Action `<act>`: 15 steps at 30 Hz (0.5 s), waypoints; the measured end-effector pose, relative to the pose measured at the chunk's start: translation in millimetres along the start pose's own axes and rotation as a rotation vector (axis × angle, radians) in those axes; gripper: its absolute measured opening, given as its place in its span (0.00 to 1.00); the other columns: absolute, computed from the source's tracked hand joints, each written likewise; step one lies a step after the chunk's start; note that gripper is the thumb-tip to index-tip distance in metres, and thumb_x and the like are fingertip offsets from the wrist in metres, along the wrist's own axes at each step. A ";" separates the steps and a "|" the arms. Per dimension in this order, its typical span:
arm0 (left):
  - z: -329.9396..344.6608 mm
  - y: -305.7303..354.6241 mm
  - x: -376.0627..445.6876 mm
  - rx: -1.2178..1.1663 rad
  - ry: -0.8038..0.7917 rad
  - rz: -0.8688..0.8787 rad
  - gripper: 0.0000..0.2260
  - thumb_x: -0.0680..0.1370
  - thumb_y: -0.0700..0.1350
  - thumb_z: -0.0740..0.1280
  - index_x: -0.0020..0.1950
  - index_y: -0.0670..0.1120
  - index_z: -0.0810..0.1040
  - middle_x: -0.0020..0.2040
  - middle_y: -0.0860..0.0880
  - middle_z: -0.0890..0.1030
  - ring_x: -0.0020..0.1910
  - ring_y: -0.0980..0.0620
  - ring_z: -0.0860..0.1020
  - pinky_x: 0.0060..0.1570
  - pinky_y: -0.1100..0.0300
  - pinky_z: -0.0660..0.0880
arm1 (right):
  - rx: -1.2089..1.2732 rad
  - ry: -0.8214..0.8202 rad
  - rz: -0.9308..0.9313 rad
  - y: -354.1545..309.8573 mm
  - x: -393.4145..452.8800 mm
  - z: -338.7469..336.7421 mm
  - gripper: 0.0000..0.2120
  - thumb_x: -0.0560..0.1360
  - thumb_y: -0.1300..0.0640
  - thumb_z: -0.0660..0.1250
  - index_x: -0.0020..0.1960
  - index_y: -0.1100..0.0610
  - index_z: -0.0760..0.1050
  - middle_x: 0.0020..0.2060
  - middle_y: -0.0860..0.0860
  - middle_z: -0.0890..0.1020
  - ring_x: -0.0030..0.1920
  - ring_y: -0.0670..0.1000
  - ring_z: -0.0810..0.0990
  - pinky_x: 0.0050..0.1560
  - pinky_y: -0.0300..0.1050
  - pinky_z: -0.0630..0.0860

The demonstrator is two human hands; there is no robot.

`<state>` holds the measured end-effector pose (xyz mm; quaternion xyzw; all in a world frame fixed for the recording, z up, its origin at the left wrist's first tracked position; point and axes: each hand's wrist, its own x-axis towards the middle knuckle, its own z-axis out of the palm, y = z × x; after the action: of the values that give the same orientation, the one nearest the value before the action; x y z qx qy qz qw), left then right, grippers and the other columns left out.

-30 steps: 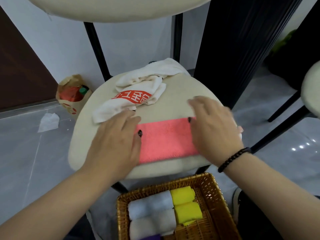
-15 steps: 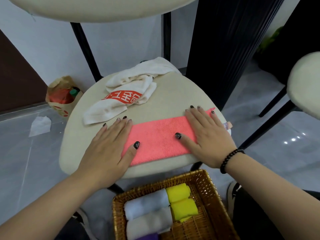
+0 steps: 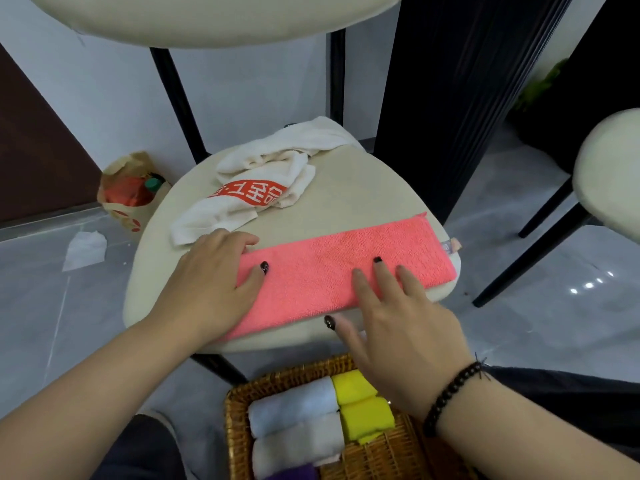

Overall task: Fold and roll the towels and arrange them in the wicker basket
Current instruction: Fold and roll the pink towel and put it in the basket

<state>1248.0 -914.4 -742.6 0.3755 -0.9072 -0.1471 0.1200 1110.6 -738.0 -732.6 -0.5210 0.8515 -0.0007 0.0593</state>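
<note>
Pink towel (image 3: pixel 346 271) lies folded into a long strip across the near half of the cream chair seat (image 3: pixel 363 188), not yet rolled. Left hand (image 3: pixel 207 282) rests flat on its left end, fingers relaxed, gripping nothing; right hand (image 3: pixel 398 323) hovers or brushes low over the near edge, fingers spread, nothing held. Risks as I judge them: the strip's right end with its tag sits at the seat's rim, so a roll started from the left could push it off the edge; a loose start would leave a fat, uneven roll. The crumpled white towel (image 3: pixel 263 188) lies just beyond the left hand and could snag. Far right of the seat is bare. Wicker basket (image 3: pixel 235 427) sits near, below the seat, holding rolled white (image 3: pixel 294 403) and yellow towels (image 3: pixel 360 410); its right side looks free.
</note>
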 end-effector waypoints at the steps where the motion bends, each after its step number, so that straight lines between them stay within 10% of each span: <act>1: -1.0 1.1 1.8 -0.023 -0.013 -0.041 0.19 0.77 0.53 0.64 0.67 0.51 0.71 0.58 0.53 0.72 0.59 0.53 0.69 0.58 0.57 0.66 | -0.009 -0.054 0.013 1.7 4.0 -4.4 0.43 0.72 0.32 0.37 0.75 0.57 0.61 0.73 0.59 0.64 0.72 0.62 0.63 0.61 0.57 0.74; 4: -2.3 5.2 6.8 -0.129 -0.065 -0.151 0.16 0.75 0.53 0.68 0.61 0.53 0.72 0.51 0.56 0.72 0.50 0.57 0.72 0.46 0.60 0.67 | -0.014 -0.170 -0.020 16.7 26.0 -11.1 0.43 0.74 0.29 0.37 0.79 0.58 0.44 0.78 0.56 0.47 0.77 0.59 0.47 0.75 0.54 0.53; 9: 0.2 23.9 6.2 -0.246 -0.155 -0.095 0.14 0.74 0.54 0.69 0.57 0.55 0.72 0.45 0.56 0.76 0.42 0.59 0.74 0.40 0.61 0.69 | 0.121 -0.215 -0.040 46.1 84.9 -27.2 0.38 0.74 0.30 0.43 0.60 0.60 0.72 0.62 0.56 0.72 0.65 0.58 0.69 0.71 0.53 0.61; 15: 18.4 47.9 4.8 -0.160 -0.181 0.137 0.21 0.77 0.56 0.64 0.70 0.60 0.68 0.52 0.55 0.71 0.50 0.57 0.71 0.52 0.59 0.69 | 0.146 -0.215 -0.092 61.6 142.6 -20.3 0.42 0.75 0.35 0.60 0.78 0.59 0.53 0.78 0.52 0.51 0.78 0.54 0.48 0.75 0.48 0.50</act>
<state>1207.7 -882.3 -742.1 0.2870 -0.9232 -0.2438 0.0770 989.7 -837.7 -730.6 -0.5510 0.8130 -0.0096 0.1878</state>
